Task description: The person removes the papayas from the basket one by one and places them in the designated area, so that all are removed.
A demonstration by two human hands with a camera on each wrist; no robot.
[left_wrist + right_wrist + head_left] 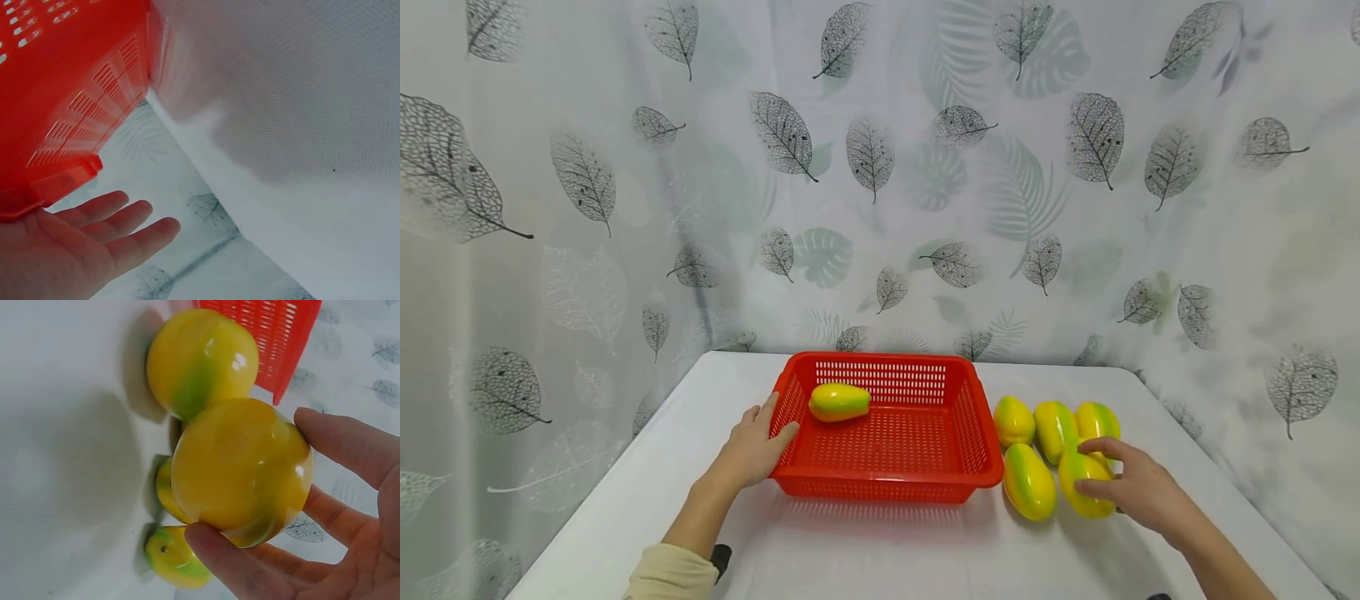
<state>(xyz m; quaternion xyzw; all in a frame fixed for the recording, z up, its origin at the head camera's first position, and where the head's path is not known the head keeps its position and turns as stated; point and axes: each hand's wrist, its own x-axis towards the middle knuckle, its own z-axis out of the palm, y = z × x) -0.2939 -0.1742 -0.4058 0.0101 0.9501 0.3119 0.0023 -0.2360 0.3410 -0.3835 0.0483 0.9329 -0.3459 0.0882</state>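
Note:
A red plastic basket [880, 486] stands on the table with one yellow-green papaya [839, 402] inside, near its back left. My left hand [754, 446] rests at the basket's left rim, its thumb over the edge. In the left wrist view, the left fingers [142, 242] extend straight outside the basket wall. Right of the basket, my right hand [1138, 492] holds a papaya [1084, 481] between thumb and fingers. The right wrist view shows that held papaya [240, 469] close up, with a shadow on the table beside it.
More papayas sit close together right of the basket: one in front [1028, 483], others behind [1013, 421]. The white table [865, 558] ends at a leaf-patterned curtain [880, 208] at the back and sides.

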